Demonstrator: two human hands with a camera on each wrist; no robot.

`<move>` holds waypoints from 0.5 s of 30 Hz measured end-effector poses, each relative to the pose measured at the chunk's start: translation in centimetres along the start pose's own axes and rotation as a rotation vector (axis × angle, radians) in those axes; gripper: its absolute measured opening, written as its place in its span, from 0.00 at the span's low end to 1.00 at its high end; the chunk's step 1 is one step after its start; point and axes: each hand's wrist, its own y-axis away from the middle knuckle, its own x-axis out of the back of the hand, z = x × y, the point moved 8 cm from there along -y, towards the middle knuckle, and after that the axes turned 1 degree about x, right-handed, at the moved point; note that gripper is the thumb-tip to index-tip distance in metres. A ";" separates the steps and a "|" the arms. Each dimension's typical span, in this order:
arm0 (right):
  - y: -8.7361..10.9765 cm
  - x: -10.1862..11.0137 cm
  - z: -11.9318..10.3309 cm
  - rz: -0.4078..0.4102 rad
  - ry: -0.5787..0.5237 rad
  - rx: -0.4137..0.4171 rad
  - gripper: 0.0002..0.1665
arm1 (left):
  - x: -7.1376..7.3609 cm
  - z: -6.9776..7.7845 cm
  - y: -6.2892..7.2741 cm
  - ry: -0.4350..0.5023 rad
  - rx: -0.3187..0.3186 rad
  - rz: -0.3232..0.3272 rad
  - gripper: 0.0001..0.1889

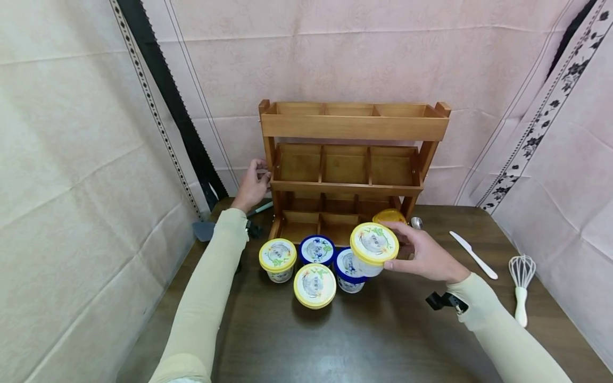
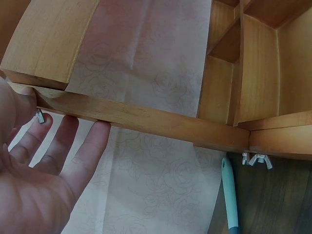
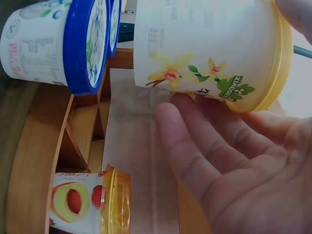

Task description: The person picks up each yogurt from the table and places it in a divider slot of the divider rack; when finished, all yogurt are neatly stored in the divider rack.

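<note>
My right hand [image 1: 428, 255] grips a yellow-lidded yogurt cup [image 1: 374, 243], thumb on one side and fingers on the other. It is held above the table, overlapping a blue-lidded cup [image 1: 348, 271] in the head view. A vanilla flower print shows on the gripped cup's wall [image 3: 204, 53] in the right wrist view. My left hand [image 1: 254, 183] holds the left upright post [image 2: 146, 114] of a wooden three-tier rack [image 1: 354, 127], the thumb over its face and fingertips at its edge. More cups stand before the rack: yellow-lidded [image 1: 278, 259], yellow-lidded [image 1: 314, 286] and blue-lidded [image 1: 317, 250].
An orange-lidded cup with a peach print [image 3: 78, 200] sits in the rack's bottom tier, at right. A spoon [image 1: 417, 223], a white knife [image 1: 473, 254] and a whisk [image 1: 521, 287] lie right of the rack. A spatula [image 1: 205, 231] lies at left. Cloth hangs behind.
</note>
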 end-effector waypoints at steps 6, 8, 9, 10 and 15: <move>-2.0 0.3 0.8 0.017 0.001 -0.002 0.49 | 0.0 -0.2 -0.1 0.004 0.014 -0.002 0.16; -2.6 0.4 1.3 0.024 -0.004 -0.021 0.50 | 0.0 -0.2 -0.1 0.009 0.015 -0.001 0.16; -2.9 0.4 1.5 0.028 -0.006 -0.033 0.50 | 0.0 -0.2 -0.1 0.011 0.015 0.000 0.16; -3.1 0.4 1.8 0.033 -0.004 -0.046 0.51 | 0.0 -0.2 -0.1 0.013 0.015 0.001 0.16; -4.3 0.5 2.8 0.059 -0.020 -0.077 0.53 | 0.0 -0.2 -0.2 0.021 0.008 0.003 0.15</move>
